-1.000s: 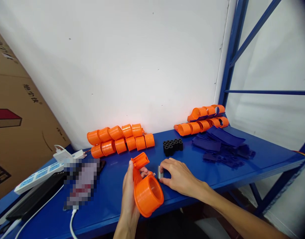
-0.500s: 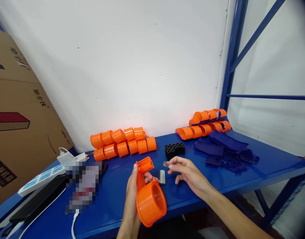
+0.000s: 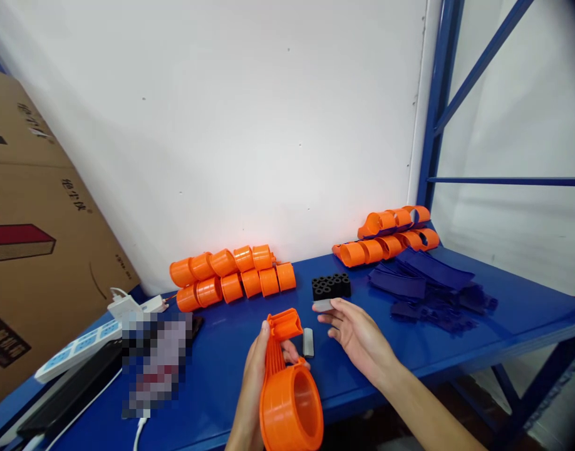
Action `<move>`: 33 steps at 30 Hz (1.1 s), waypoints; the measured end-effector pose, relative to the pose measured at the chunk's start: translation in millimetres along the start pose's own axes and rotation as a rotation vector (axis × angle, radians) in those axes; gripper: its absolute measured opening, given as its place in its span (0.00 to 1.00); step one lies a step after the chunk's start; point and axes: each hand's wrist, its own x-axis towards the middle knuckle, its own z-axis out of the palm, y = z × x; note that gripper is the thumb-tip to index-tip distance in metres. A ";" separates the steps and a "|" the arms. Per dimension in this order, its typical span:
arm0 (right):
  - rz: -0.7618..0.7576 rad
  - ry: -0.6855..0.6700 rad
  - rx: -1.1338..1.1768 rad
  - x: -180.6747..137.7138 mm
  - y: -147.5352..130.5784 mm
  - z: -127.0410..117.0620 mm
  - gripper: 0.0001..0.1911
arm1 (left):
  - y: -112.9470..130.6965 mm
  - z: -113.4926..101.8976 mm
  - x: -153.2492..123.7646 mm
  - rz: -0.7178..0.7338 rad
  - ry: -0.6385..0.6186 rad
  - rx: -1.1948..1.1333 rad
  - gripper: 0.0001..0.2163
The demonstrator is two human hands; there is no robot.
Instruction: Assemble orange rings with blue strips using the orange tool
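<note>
My left hand (image 3: 255, 369) is closed around an orange plastic tape dispenser body (image 3: 287, 404), gripping it by its ribbed neck. Its wide round ring faces down and right, and a smaller curved end (image 3: 285, 324) points up. Between thumb and fingers, my right hand (image 3: 357, 335) pinches a thin grey metal-looking strip (image 3: 322, 305) just in front of the black cylinders (image 3: 331, 287). A small grey block (image 3: 308, 342), perhaps stacked strips, lies on the blue table between my two hands.
Rows of orange dispenser bodies (image 3: 231, 287) stand at the back left, more (image 3: 372, 252) at the back right. Dark blue flat pieces (image 3: 400, 282) lie in a pile on the right. A power strip (image 3: 76, 347), black case (image 3: 71, 391) and cable sit at left.
My left hand and the orange dispenser body have shifted slightly down and right in view. The grey strip in my right hand now shows its broad side.
</note>
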 end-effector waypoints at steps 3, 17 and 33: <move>-0.257 0.019 -0.178 -2.4 4.1 10.6 0.12 | 0.0 -0.2 -0.6 -0.012 -0.021 0.040 0.28; -0.472 0.049 -0.516 -5.6 14.7 21.8 0.15 | 3.2 10.2 -9.4 0.067 0.008 0.113 0.26; -0.806 0.007 -0.889 -9.3 14.9 24.9 0.08 | 4.5 17.3 -15.1 0.122 0.053 0.276 0.28</move>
